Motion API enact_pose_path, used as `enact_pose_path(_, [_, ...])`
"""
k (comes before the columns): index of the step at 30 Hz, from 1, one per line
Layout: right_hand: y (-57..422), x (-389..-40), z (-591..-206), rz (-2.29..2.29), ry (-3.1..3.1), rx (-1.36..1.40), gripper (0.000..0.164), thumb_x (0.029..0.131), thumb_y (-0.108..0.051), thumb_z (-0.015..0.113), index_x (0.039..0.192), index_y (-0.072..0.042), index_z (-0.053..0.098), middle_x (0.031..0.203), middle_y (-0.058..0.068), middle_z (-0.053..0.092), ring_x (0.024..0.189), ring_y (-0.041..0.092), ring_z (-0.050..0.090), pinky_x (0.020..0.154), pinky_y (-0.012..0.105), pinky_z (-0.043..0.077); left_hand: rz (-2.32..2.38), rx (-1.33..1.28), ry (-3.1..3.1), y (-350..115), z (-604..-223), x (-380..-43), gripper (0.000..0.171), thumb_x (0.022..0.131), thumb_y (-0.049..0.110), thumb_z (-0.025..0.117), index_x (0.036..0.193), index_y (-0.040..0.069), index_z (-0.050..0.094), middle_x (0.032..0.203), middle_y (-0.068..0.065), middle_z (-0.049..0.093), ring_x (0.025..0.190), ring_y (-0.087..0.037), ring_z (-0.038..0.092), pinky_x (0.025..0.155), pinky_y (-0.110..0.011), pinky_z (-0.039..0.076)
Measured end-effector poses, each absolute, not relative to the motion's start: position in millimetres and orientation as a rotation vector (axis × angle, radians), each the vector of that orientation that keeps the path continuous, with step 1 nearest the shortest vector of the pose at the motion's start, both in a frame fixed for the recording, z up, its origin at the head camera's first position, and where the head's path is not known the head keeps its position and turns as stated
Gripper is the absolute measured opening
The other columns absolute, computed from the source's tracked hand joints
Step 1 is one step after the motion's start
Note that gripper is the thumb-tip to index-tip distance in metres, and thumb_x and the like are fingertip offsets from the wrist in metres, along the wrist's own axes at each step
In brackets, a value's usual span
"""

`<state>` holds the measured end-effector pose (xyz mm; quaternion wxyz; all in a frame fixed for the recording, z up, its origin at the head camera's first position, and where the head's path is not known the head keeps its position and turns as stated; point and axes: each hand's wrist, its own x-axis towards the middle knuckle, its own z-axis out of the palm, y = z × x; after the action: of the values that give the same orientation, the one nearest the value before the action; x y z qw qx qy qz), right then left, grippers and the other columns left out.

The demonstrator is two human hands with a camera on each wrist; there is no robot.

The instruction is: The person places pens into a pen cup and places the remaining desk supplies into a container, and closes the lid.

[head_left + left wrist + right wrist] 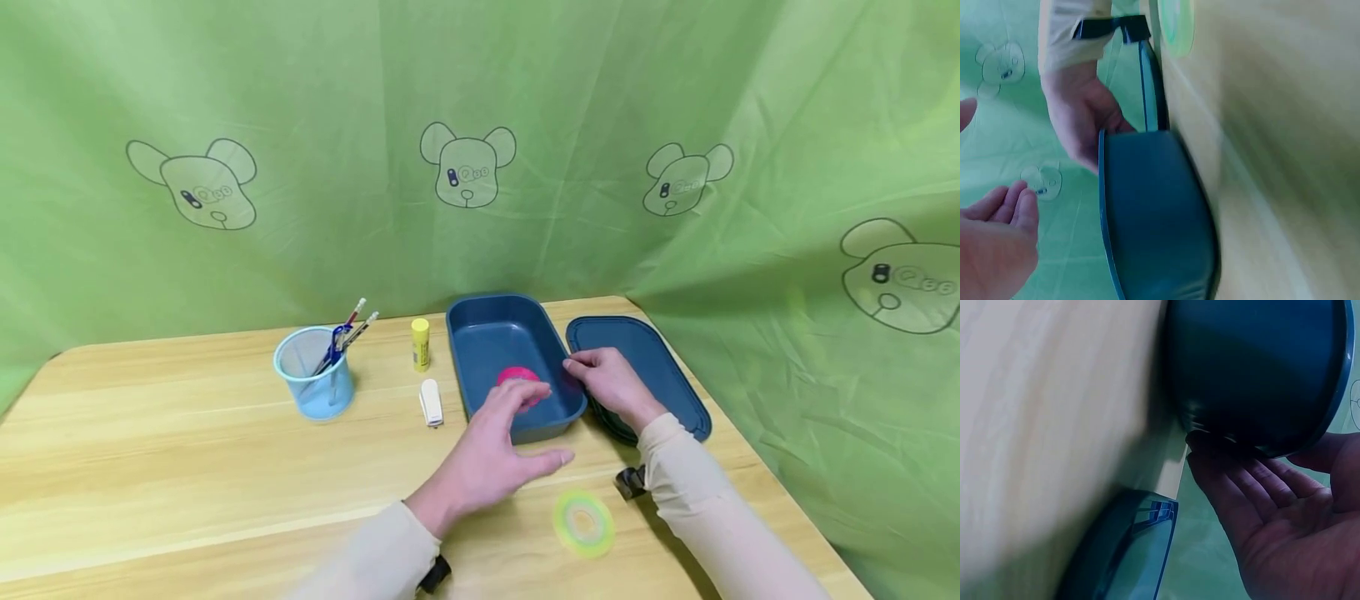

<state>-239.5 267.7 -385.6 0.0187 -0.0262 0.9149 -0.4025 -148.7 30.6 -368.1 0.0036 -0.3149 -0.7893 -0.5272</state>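
Observation:
My right hand [611, 387] grips the right wall of a dark blue plastic box [480, 333]. In the right wrist view the thumb is at the rim and the fingers [1260, 487] lie along the outside wall. Over the box's near end hovers my left hand [498, 450], its thumb and fingers spread apart and holding nothing. Inside the box lies a round pink thing [517, 375], partly hidden behind the left fingers. A yellow-green ring [583, 523], blurred, is on the table in front of the box.
Right of the box lies its dark blue lid [645, 350]. To the left stand a yellow glue stick [421, 346], a small white stapler [431, 402] and a light blue mesh pen cup [322, 396] with pencils and scissors. A green curtain [315, 250] hangs behind the wooden table [187, 467].

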Motion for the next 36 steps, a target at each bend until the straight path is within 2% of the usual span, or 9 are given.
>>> enact_pose_path(6, [268.4, -240.1, -386.2, -1.238, 2.844, -0.093, 0.030, 0.100, -0.017, 0.056, 0.113, 0.006, 0.069, 0.105, 0.013, 0.067, 0.097, 0.024, 0.055, 0.083, 0.033, 0.047, -1.514, -1.171, -2.580, 33.7, -376.4, -138.3, 0.067, 0.086, 0.038, 0.077, 0.141, 0.011, 0.049, 0.139, 0.006, 0.049, 0.128, -0.008, 0.042, 0.109, -0.027, 0.036])
enact_pose_path(13, [268.3, -239.7, -385.8, -1.240, 2.837, -0.092, 0.031, 0.100, -0.018, 0.055, 0.114, 0.006, 0.069, 0.105, 0.013, 0.067, 0.096, 0.025, 0.056, 0.082, 0.033, 0.048, -1.341, -1.328, -2.687, 39.2, -386.8, -134.2, 0.071, 0.086, 0.041, 0.075, 0.143, 0.009, 0.046, 0.141, 0.003, 0.047, 0.131, -0.010, 0.040, 0.109, -0.025, 0.034])
enact_pose_path(22, [269.3, -239.2, -387.1, -1.234, 2.816, -0.084, 0.037, 0.101, -0.020, 0.054, 0.123, 0.008, 0.063, 0.123, 0.022, 0.062, 0.115, 0.033, 0.054, 0.099, 0.046, 0.046, -1.126, -1.476, -2.807, 49.4, -401.6, -131.6, 0.069, 0.082, 0.038, 0.080, 0.137, 0.008, 0.052, 0.136, 0.003, 0.051, 0.129, -0.008, 0.041, 0.108, -0.019, 0.032])
enact_pose_path(36, [268.2, -237.7, -384.5, -1.238, 2.806, -0.073, 0.037, 0.102, -0.020, 0.052, 0.125, 0.008, 0.063, 0.124, 0.022, 0.061, 0.116, 0.033, 0.053, 0.099, 0.046, 0.045, -0.763, -1.445, -2.979, 70.0, -408.6, -134.3, 0.075, 0.074, 0.040, 0.086, 0.134, 0.007, 0.056, 0.122, 0.007, 0.054, 0.112, -0.006, 0.046, 0.097, -0.012, 0.038])
